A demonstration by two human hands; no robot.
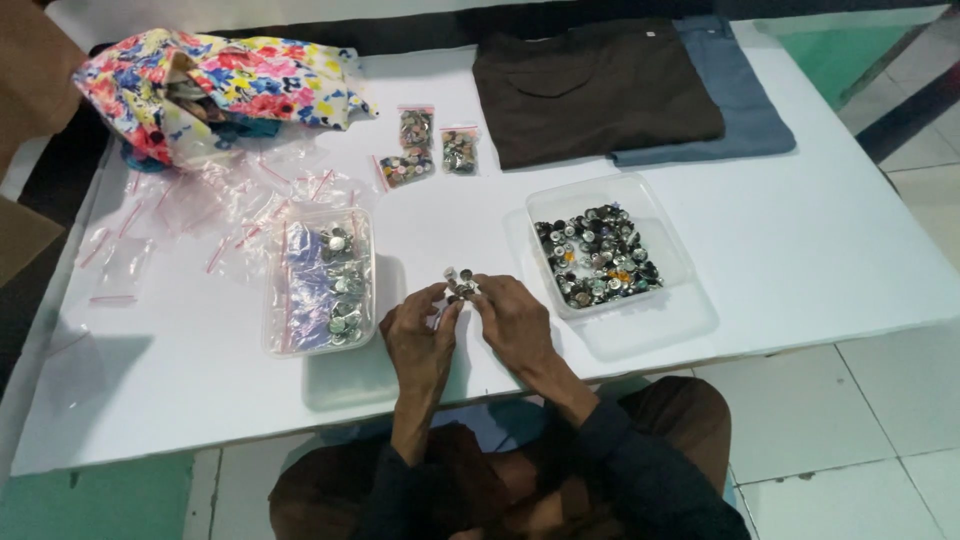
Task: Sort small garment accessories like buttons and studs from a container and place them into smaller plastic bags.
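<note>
1. The left hand (420, 335) and the right hand (512, 318) meet over the near middle of the white bench (820, 250).
2. Both hands pinch a small clump of metal buttons (460, 284) between their fingertips. The clump sits just above the bench, between the two tubs.
3. The buttons look small, hard and shiny. I think they are light and a bit slippery, so they could slide out and roll away. It seems best to hold each one by its edges with the fingertips.
4. I cannot count the buttons in the clump. They are too small.
5. There are two clear plastic tubs. The left tub (272, 300) holds little bags with buttons in them. The right tub (668, 232) holds a loose pile of dark and silver buttons, too many to count.
6. Three small filled bags (428, 145) lie far from the hands, near the middle of the bench.
7. A heap of empty clear bags (190, 215) lies on the left. They look thin and floppy. I cannot count them.
8. One flowery cloth bag (220, 85) sits at the far left.
9. Two folded clothes lie far right. One is a brown shirt (590, 90) and one is a blue cloth (745, 100) under it.
</note>
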